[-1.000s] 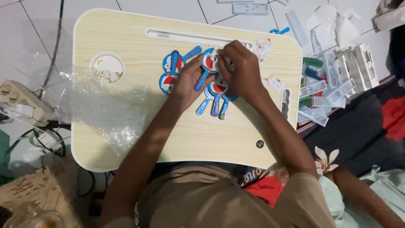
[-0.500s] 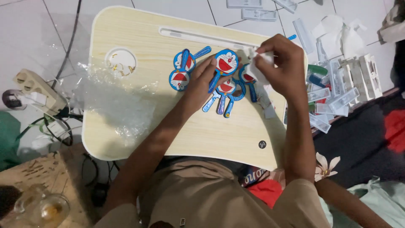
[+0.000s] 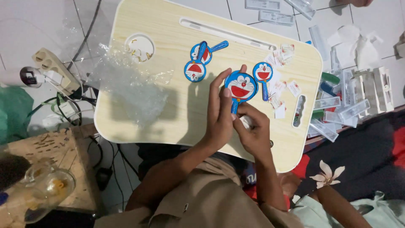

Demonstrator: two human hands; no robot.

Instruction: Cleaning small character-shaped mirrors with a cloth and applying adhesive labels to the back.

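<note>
Both hands pinch the blue fan (image 3: 240,87): left hand (image 3: 220,114) grips its round head, right hand (image 3: 253,133) its handle, pointing back toward the body.

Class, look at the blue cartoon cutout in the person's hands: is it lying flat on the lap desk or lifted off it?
Lifted. The blue cartoon cutout is pinched between left hand and right hand, above the lap desk.

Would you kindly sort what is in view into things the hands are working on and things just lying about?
In hand:
- left hand and right hand holding the blue round-faced cartoon paddle
- matching paddles on the lap desk: one, a pair
- small paper tags

Lying about:
- crumpled clear plastic
- power strip
- glass jug
- clear boxes
</note>
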